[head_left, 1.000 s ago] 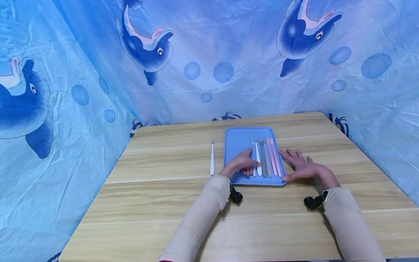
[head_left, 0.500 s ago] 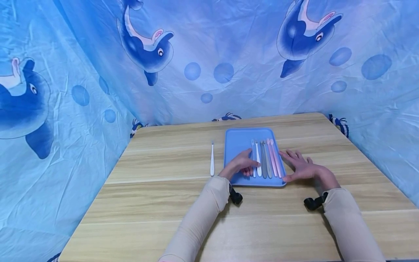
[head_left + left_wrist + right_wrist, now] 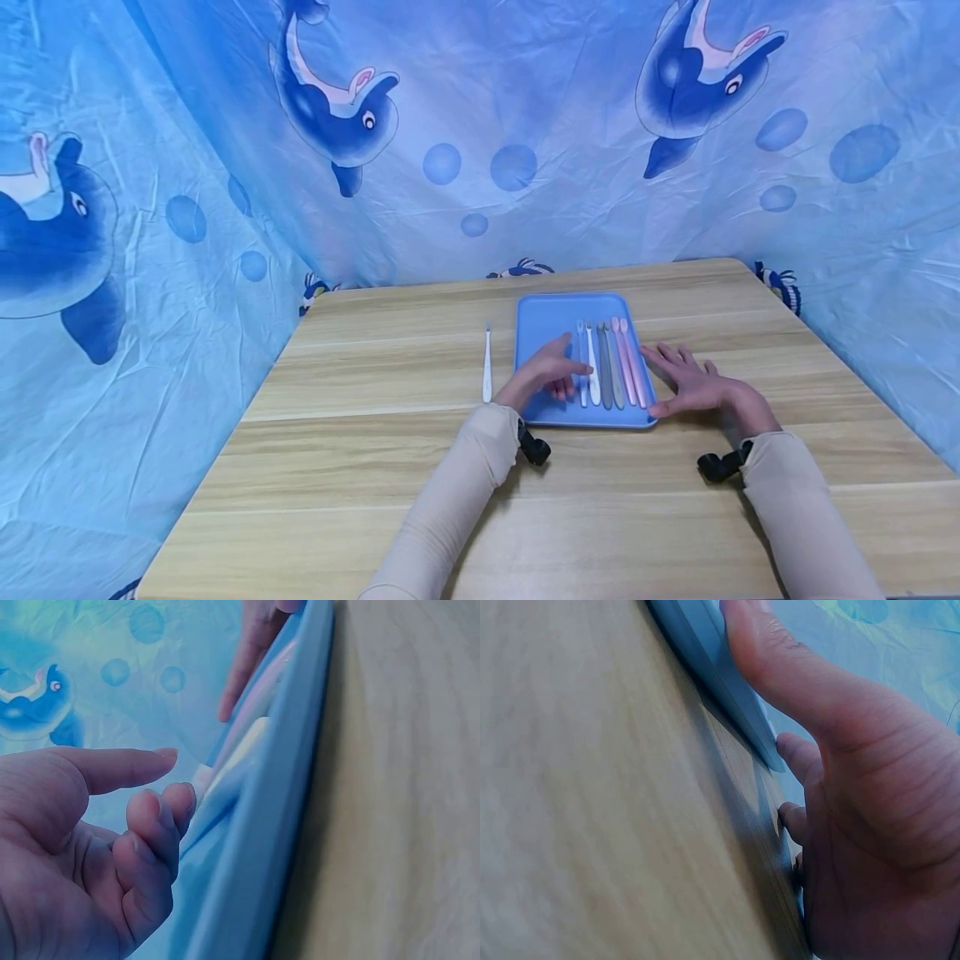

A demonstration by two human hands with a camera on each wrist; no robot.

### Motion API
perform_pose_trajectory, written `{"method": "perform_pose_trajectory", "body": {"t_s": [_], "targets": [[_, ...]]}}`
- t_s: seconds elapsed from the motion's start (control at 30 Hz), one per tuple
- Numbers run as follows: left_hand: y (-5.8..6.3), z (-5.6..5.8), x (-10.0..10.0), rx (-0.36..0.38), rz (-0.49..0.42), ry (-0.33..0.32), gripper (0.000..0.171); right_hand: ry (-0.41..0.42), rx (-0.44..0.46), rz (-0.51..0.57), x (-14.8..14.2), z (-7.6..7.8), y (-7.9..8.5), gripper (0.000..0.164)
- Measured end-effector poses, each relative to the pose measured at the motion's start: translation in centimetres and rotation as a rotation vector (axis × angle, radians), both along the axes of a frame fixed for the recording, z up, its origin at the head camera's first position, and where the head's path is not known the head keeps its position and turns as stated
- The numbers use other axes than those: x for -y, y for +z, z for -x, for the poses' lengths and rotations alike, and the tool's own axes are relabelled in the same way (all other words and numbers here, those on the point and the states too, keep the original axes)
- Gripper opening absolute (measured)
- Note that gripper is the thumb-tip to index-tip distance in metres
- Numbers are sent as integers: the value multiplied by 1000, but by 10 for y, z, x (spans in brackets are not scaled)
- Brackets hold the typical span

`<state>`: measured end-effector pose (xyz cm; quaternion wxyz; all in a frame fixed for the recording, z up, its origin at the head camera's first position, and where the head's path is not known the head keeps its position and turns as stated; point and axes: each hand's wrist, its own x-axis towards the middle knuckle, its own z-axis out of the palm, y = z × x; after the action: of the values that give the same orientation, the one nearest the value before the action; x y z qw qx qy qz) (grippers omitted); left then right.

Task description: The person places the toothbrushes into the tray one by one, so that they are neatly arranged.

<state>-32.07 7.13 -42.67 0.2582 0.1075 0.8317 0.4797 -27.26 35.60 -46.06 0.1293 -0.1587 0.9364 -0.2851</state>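
Note:
On a blue tray (image 3: 543, 312) lies a row of toothbrushes: a blue one (image 3: 582, 392), a white one (image 3: 595, 387), two grey ones (image 3: 606, 375) and two pink ones (image 3: 626, 367). My left hand (image 3: 551, 369) hovers over the tray just left of the row, thumb pointing toward the white brush. In the left wrist view its fingers (image 3: 150, 825) are loosely bent with nothing between them. At the tray's right edge my right hand (image 3: 693, 387) is spread, its thumb (image 3: 772, 664) against the rim and other fingers near the tabletop.
Another white toothbrush (image 3: 487, 371) lies on the wooden table (image 3: 337, 467), left of the tray. A blue dolphin-print cloth (image 3: 480, 125) hangs behind the table and along its sides.
My left hand has shifted slightly left, away from the blue and white toothbrushes. The row, the tray and my right hand have stayed in place.

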Motion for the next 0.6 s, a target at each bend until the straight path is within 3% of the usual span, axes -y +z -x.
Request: {"method": "perform_pose_trajectory", "body": {"t_s": [0.27,0.6], "targets": [[11,0,14,-11,-17,-1,96,-6,-6,-15,-1,0,-3,112],[16,3,30,-37,-12,0,97,2,-5,-13,1,-1,2,112]]}}
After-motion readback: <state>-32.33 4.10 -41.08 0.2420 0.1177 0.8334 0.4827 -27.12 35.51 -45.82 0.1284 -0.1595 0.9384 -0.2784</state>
